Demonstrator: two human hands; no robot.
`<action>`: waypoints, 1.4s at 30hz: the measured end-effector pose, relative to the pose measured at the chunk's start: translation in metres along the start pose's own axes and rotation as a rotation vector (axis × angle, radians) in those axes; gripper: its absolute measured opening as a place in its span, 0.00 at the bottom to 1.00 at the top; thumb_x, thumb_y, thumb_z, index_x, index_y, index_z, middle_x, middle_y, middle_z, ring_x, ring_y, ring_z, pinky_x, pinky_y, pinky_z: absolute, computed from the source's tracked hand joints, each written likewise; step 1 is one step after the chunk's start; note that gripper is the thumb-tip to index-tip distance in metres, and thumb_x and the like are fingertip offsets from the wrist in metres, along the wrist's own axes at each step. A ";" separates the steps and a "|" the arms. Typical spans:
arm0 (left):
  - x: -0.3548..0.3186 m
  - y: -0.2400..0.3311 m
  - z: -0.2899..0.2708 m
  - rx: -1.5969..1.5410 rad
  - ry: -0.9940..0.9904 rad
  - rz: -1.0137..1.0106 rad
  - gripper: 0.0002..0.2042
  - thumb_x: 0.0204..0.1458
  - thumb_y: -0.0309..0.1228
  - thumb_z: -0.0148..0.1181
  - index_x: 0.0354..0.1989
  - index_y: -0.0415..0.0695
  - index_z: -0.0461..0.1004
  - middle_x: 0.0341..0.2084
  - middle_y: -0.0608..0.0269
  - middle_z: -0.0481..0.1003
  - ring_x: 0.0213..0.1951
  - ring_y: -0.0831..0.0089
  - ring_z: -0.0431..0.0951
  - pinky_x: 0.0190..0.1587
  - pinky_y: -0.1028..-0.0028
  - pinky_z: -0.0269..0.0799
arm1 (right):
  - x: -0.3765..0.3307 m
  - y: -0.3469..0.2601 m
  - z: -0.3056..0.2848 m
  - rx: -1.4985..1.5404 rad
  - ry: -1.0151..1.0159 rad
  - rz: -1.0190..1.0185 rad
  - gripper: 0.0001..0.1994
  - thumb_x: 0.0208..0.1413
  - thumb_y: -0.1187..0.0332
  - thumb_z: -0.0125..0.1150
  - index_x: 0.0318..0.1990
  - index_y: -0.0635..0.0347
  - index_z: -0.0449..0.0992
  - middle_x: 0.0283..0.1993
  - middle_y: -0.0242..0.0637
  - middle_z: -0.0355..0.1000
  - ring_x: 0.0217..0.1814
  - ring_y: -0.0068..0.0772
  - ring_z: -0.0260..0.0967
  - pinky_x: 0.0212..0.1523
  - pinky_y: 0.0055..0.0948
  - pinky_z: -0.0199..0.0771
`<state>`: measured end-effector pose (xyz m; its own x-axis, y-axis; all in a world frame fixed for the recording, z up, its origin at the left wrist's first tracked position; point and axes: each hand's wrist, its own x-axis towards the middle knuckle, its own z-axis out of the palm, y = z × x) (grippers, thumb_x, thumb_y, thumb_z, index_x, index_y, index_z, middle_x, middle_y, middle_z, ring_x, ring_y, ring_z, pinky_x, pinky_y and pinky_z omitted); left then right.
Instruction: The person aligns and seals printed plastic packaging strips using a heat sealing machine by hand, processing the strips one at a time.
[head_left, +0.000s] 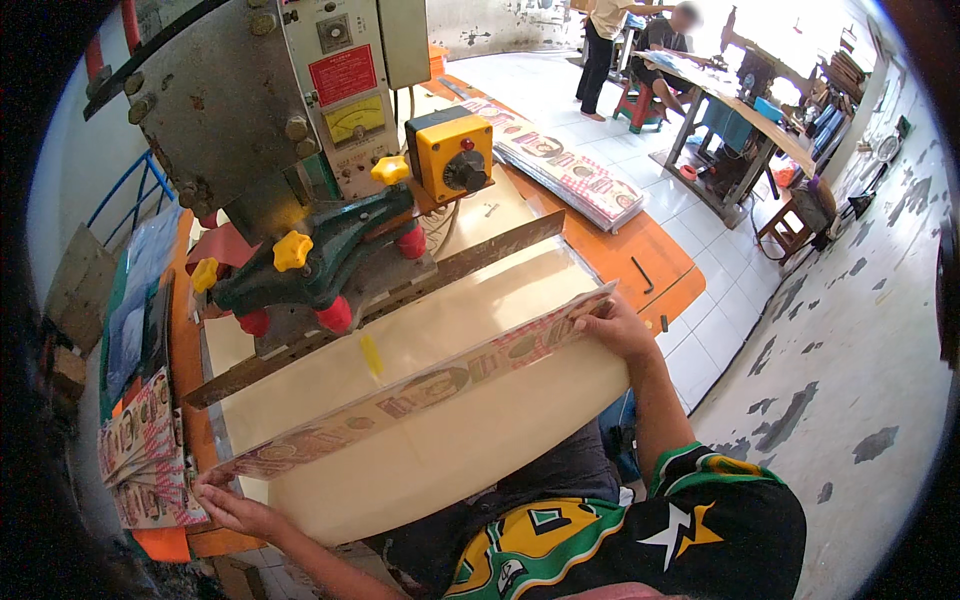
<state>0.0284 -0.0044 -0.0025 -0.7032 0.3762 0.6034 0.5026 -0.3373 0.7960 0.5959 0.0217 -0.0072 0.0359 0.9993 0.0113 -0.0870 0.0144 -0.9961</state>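
A long printed plastic sheet, patterned in red checks and food pictures, is stretched between my hands at a slant over a cream board. At its lower left end my left hand is closed on a corner. My right hand pinches the other end between thumb and fingers. Just beyond the sheet, a press machine with yellow star knobs and red feet carries a long metal bar close to the board. A strip of yellow tape sticks to the board between bar and sheet.
Stacked printed sheets lie at the far right and left of the orange table. A hex key rests near the right edge. A yellow control box stands beside the machine. Two people are near a sewing table behind.
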 end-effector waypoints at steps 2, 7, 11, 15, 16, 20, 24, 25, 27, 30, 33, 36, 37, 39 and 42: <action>0.003 -0.008 -0.003 0.003 0.027 -0.004 0.19 0.69 0.40 0.37 0.42 0.35 0.68 0.36 0.59 0.68 0.42 0.69 0.69 0.49 0.70 0.65 | 0.001 0.001 -0.001 0.004 0.027 -0.015 0.23 0.48 0.64 0.72 0.51 0.63 0.72 0.46 0.32 0.75 0.47 0.24 0.71 0.49 0.27 0.71; 0.000 -0.001 -0.001 -0.075 -0.021 -0.023 0.17 0.68 0.38 0.39 0.40 0.35 0.67 0.36 0.58 0.68 0.42 0.69 0.69 0.50 0.71 0.65 | 0.004 0.003 -0.010 -0.068 -0.087 -0.012 0.26 0.49 0.69 0.70 0.55 0.65 0.69 0.48 0.37 0.75 0.49 0.28 0.72 0.51 0.29 0.72; 0.005 -0.022 -0.014 0.043 -0.029 -0.025 0.25 0.66 0.45 0.44 0.55 0.32 0.67 0.53 0.49 0.69 0.55 0.61 0.69 0.60 0.65 0.62 | 0.004 0.000 -0.008 -0.108 -0.086 -0.002 0.26 0.48 0.70 0.70 0.55 0.65 0.69 0.49 0.37 0.75 0.50 0.29 0.72 0.52 0.29 0.71; 0.005 -0.024 -0.016 0.006 -0.048 -0.068 0.25 0.65 0.45 0.44 0.54 0.32 0.68 0.52 0.49 0.70 0.54 0.62 0.70 0.60 0.65 0.62 | 0.003 -0.002 0.001 -0.008 -0.020 -0.065 0.24 0.48 0.64 0.73 0.50 0.65 0.72 0.47 0.33 0.74 0.49 0.24 0.70 0.51 0.27 0.70; 0.004 -0.022 -0.015 0.015 -0.060 -0.078 0.24 0.65 0.45 0.45 0.54 0.32 0.68 0.51 0.49 0.70 0.54 0.62 0.70 0.59 0.65 0.63 | 0.003 -0.003 0.002 0.021 -0.025 -0.084 0.24 0.48 0.64 0.73 0.50 0.65 0.72 0.47 0.34 0.74 0.49 0.25 0.70 0.51 0.27 0.69; 0.005 -0.021 -0.015 0.061 -0.064 -0.030 0.24 0.65 0.46 0.45 0.53 0.33 0.69 0.48 0.51 0.72 0.51 0.63 0.71 0.57 0.66 0.64 | 0.003 -0.003 0.001 0.026 -0.052 -0.080 0.25 0.48 0.63 0.73 0.51 0.65 0.71 0.47 0.33 0.74 0.50 0.25 0.70 0.52 0.27 0.70; 0.002 -0.007 -0.007 0.087 -0.032 0.005 0.22 0.65 0.46 0.45 0.48 0.35 0.71 0.44 0.53 0.73 0.47 0.64 0.72 0.55 0.66 0.65 | 0.004 0.000 -0.001 0.031 -0.051 -0.069 0.26 0.48 0.64 0.73 0.53 0.64 0.70 0.49 0.34 0.74 0.51 0.25 0.70 0.53 0.28 0.70; 0.001 -0.001 -0.003 0.043 -0.061 0.036 0.18 0.66 0.41 0.43 0.43 0.35 0.70 0.39 0.58 0.71 0.42 0.68 0.70 0.49 0.69 0.65 | 0.005 0.001 -0.003 0.023 -0.062 -0.065 0.26 0.49 0.64 0.72 0.53 0.64 0.70 0.49 0.34 0.74 0.51 0.25 0.70 0.53 0.28 0.70; 0.000 0.007 -0.001 0.001 -0.089 0.069 0.16 0.68 0.37 0.42 0.37 0.36 0.69 0.33 0.62 0.69 0.37 0.72 0.68 0.44 0.72 0.65 | 0.004 0.001 -0.001 0.025 -0.052 -0.062 0.26 0.49 0.64 0.72 0.54 0.64 0.70 0.49 0.34 0.74 0.51 0.25 0.70 0.54 0.29 0.70; 0.000 0.009 0.001 0.004 -0.075 0.034 0.15 0.68 0.37 0.42 0.36 0.37 0.69 0.32 0.62 0.69 0.36 0.72 0.68 0.43 0.72 0.65 | 0.005 0.001 -0.002 0.016 -0.048 -0.065 0.26 0.49 0.65 0.72 0.54 0.65 0.70 0.50 0.34 0.74 0.52 0.26 0.70 0.54 0.29 0.69; 0.000 0.007 0.001 -0.002 -0.084 0.056 0.15 0.67 0.37 0.42 0.36 0.37 0.69 0.30 0.62 0.70 0.35 0.72 0.67 0.42 0.73 0.64 | 0.006 0.001 -0.002 0.013 -0.059 -0.071 0.25 0.49 0.66 0.71 0.54 0.65 0.70 0.50 0.34 0.74 0.52 0.26 0.70 0.54 0.29 0.69; -0.001 0.007 0.003 0.040 -0.010 0.074 0.15 0.67 0.36 0.42 0.36 0.38 0.68 0.30 0.62 0.70 0.35 0.73 0.67 0.41 0.73 0.64 | 0.006 0.002 -0.002 0.027 -0.068 -0.066 0.25 0.50 0.67 0.71 0.54 0.64 0.70 0.50 0.34 0.74 0.52 0.25 0.70 0.55 0.29 0.69; 0.000 0.006 0.002 0.035 -0.026 0.073 0.14 0.67 0.36 0.42 0.36 0.38 0.68 0.30 0.62 0.69 0.35 0.73 0.67 0.41 0.73 0.64 | 0.007 0.003 -0.003 0.034 -0.075 -0.060 0.25 0.50 0.67 0.71 0.54 0.64 0.70 0.50 0.34 0.74 0.51 0.25 0.70 0.55 0.29 0.69; 0.001 0.003 0.001 0.030 -0.040 0.072 0.14 0.67 0.36 0.42 0.36 0.38 0.67 0.30 0.63 0.69 0.35 0.73 0.67 0.41 0.74 0.64 | 0.007 0.005 -0.004 0.019 -0.066 -0.053 0.25 0.50 0.68 0.71 0.54 0.64 0.70 0.50 0.34 0.74 0.51 0.25 0.70 0.54 0.29 0.69; 0.002 -0.001 -0.001 0.027 -0.048 0.064 0.14 0.68 0.36 0.41 0.35 0.38 0.67 0.31 0.63 0.68 0.35 0.74 0.66 0.41 0.74 0.63 | 0.008 0.006 -0.008 -0.009 -0.067 -0.049 0.25 0.50 0.68 0.70 0.54 0.65 0.70 0.50 0.35 0.74 0.51 0.27 0.71 0.54 0.29 0.70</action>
<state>0.0260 -0.0044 -0.0022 -0.6444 0.3954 0.6545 0.5599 -0.3389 0.7560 0.6032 0.0292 -0.0142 -0.0270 0.9975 0.0654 -0.0774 0.0631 -0.9950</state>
